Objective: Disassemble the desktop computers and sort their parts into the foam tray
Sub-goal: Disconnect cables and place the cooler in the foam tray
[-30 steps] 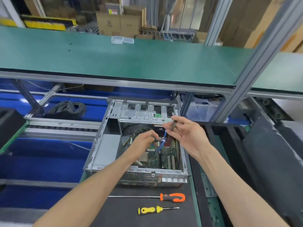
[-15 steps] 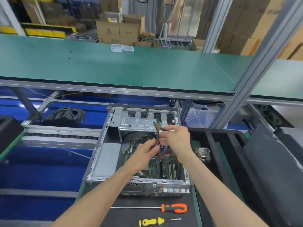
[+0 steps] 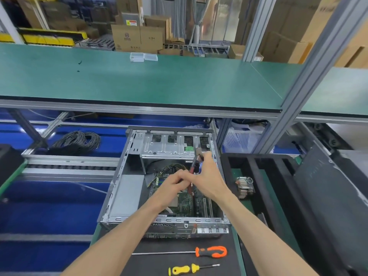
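Red-handled pliers (image 3: 196,163) sit clenched in both hands' grip, left hand (image 3: 175,185) and right hand (image 3: 209,181), above the open computer case (image 3: 127,188).

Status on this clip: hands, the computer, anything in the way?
Left hand and right hand both gripping a red-handled tool inside the open computer case. Board still inside. Two screwdrivers lie in front, clear.

Motherboard (image 3: 185,204): middle hidden under both hands. Red cable (image 3: 192,168): ends hidden behind the right hand (image 3: 207,180) and left hand (image 3: 175,186); what the fingers gripped could not be told. Yellow screwdriver (image 3: 187,269): handle end nearly at the near edge. Foam tray (image 3: 258,176): near end cut off by the frame. Carton labels (image 3: 131,22), far side: too small to read.
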A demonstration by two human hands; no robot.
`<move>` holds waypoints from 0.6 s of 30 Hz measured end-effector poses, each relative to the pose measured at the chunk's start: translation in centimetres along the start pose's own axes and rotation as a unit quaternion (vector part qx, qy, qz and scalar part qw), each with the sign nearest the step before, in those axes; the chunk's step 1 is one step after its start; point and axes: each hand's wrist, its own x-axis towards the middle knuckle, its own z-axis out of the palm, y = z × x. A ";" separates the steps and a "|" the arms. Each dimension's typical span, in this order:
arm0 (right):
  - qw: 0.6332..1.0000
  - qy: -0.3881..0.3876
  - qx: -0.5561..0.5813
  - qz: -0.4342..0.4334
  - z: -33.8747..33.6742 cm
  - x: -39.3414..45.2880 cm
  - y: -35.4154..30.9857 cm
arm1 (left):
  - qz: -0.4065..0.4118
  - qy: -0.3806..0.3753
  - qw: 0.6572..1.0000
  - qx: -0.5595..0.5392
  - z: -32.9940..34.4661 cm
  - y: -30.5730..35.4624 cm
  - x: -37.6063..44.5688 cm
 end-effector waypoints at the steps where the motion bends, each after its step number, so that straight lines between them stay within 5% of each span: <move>1: 0.999 0.030 0.043 0.012 -0.3 -0.1 -0.1 | 0.009 0.004 1.000 -0.006 0.0 -0.1 0.0; 5: 0.950 0.066 0.301 0.055 -2.6 0.0 0.0 | -0.061 0.067 0.995 -0.048 -0.4 -1.0 1.1; 9: 0.769 -0.009 0.627 0.126 -5.1 -0.4 0.8 | -0.128 0.064 0.988 0.051 0.1 -1.6 2.1; 11: 0.747 -0.052 0.650 0.132 -5.9 -1.1 1.0 | -0.132 0.063 0.986 0.078 0.5 -1.4 2.4; 13: 0.785 -0.088 0.595 0.148 -6.5 -1.6 0.9 | -0.132 0.063 0.985 0.093 0.8 -1.2 2.6; 14: 0.835 -0.099 0.519 0.155 -6.8 -1.9 0.8 | -0.135 0.062 0.984 0.102 0.9 -1.1 2.7; 16: 0.956 -0.113 0.237 0.133 -7.2 -2.3 0.3 | -0.140 0.064 0.983 0.096 1.0 -1.1 2.7; 18: 0.988 -0.114 -0.081 0.061 -7.3 -2.5 0.1 | -0.144 0.078 0.984 0.071 1.0 -1.1 2.5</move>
